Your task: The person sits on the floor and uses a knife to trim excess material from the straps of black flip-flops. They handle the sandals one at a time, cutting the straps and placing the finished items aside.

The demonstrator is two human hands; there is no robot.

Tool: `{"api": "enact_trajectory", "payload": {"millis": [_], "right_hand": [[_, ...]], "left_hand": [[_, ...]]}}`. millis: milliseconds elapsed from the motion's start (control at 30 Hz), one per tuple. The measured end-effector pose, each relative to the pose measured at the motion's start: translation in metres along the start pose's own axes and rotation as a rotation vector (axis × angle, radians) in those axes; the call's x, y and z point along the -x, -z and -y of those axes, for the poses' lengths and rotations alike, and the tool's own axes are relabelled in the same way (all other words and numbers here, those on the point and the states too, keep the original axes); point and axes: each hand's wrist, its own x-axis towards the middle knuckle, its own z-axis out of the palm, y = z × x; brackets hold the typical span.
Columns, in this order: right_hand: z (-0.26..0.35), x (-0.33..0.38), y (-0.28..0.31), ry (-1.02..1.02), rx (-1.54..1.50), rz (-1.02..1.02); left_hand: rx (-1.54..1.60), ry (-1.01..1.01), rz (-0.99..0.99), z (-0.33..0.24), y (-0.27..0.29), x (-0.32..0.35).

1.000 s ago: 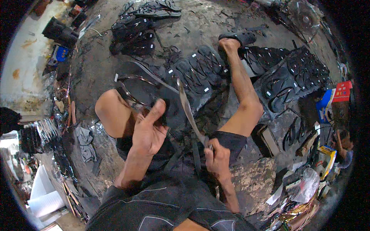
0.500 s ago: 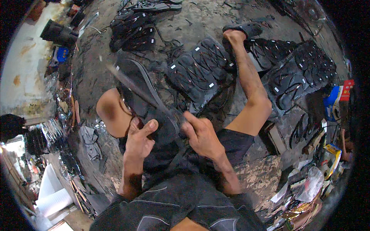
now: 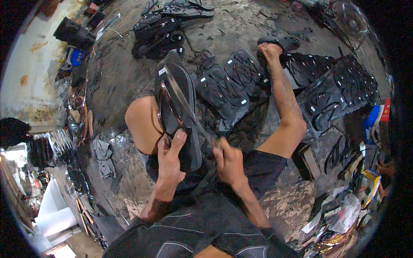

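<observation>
A black flip-flop sole [image 3: 183, 92] with a dark strap lies over my bent left knee [image 3: 142, 124], its toe pointing away from me. My left hand [image 3: 171, 160] grips the sole's near end, thumb on top. A long thin grey strip [image 3: 185, 103], either a tool or a strap, runs slantwise across the sole. My right hand [image 3: 228, 162] is closed around the strip's near end, just right of the sole. The hand looks blurred. Both hands are close together above my lap.
Rows of finished black flip-flops [image 3: 234, 84] lie on the concrete floor ahead, with more [image 3: 340, 92] to the right and a pile [image 3: 157, 34] farther back. My right leg stretches out to a sandalled foot [image 3: 275, 45]. Boxes and bags [image 3: 365, 189] crowd the right; white rolls [image 3: 51, 208] stand lower left.
My right hand has risen from my lap to the sole's right side. The sole has turned from lying crosswise to pointing away from me. My left hand shifted to its near end.
</observation>
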Motion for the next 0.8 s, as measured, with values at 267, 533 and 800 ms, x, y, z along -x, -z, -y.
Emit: {"api": "enact_trajectory", "payload": {"millis": [267, 533, 800], "right_hand": [[0.047, -0.122, 0.002, 0.034, 0.167, -0.035], [0.004, -0.187, 0.033, -0.052, -0.259, -0.2], [0.064, -0.078, 0.052, 0.01, -0.518, -0.209]], "left_hand": [[0.05, -0.002, 0.041, 0.003, 0.018, -0.015], [-0.38, 0.043, 0.236, 0.012, 0.013, 0.005], [-0.42, -0.053, 0.276, -0.04, -0.029, -0.035]]}}
